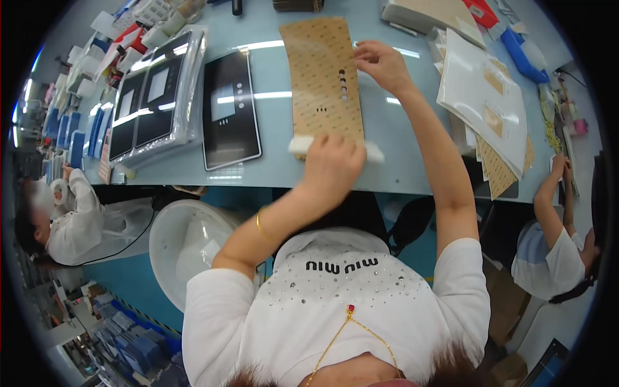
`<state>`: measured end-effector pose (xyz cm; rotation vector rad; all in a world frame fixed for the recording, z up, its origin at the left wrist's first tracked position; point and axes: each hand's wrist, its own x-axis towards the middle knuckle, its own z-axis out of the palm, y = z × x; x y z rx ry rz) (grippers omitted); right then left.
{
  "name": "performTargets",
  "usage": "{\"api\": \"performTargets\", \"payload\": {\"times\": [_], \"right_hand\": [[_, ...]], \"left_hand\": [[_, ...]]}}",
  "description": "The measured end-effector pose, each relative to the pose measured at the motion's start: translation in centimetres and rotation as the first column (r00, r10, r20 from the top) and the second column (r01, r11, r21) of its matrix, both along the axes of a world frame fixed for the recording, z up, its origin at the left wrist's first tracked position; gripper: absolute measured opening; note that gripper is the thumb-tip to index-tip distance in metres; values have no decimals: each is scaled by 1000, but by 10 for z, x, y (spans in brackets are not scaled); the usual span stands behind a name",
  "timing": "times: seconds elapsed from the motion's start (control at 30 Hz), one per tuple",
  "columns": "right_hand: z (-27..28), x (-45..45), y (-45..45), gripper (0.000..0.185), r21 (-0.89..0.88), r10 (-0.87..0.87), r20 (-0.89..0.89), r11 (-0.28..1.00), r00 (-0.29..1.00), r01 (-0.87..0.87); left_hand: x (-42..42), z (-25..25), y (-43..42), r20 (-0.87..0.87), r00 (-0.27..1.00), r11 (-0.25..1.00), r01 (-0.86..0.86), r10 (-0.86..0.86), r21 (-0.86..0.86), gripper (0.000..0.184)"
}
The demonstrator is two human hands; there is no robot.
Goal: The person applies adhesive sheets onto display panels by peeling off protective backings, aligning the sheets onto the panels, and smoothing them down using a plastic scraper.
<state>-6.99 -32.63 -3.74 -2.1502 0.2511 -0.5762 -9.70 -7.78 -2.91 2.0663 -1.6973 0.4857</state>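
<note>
A long brown patterned backing sheet [319, 71] lies on the table before me, with a column of dark round spots near its right edge. My left hand [334, 164] is closed over a white strip-like piece [301, 144] across the near end of the sheet; its right end is blurred. Beside the sheet's upper right edge is my right hand [380, 63], its fingers curled in a loose pinch. What lies between those fingertips, if anything, is too small to tell. Left of the sheet rests a black panel [225, 138] with a pale window.
Plastic-wrapped black panels [155, 119] are stacked on the left. White and brown sheets [480, 87] lie at the right, near a blue bin [519, 55]. A white bucket [171, 251] stands below the table edge. One person [77, 222] is at far left, another [551, 255] at far right.
</note>
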Motion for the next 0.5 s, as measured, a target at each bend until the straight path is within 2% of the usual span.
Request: {"api": "performTargets", "payload": {"times": [0.03, 0.17, 0.23, 0.33, 0.4, 0.5], "right_hand": [[-1, 1, 1, 22, 52, -40, -68, 998, 997, 44], [-9, 7, -2, 24, 49, -94, -135, 994, 986, 102], [-14, 10, -5, 23, 47, -103, -159, 993, 982, 112], [-20, 15, -10, 20, 75, -114, -170, 989, 979, 128], [-24, 15, -13, 19, 109, -112, -162, 985, 980, 131], [-27, 16, -11, 18, 27, -135, -161, 990, 978, 141]], "left_hand": [[-8, -1, 12, -25, 998, 996, 59, -61, -68, 10], [-12, -7, 27, -42, 998, 985, 41, -49, -166, 10], [-10, -7, 24, -115, 993, 998, -4, -4, -69, 16], [4, -12, 6, -81, 996, 989, -38, 26, -145, 11], [15, -12, -5, -112, 992, 993, -62, 50, -104, 10], [33, -5, -24, -144, 984, 993, -114, 108, -32, 8]]}}
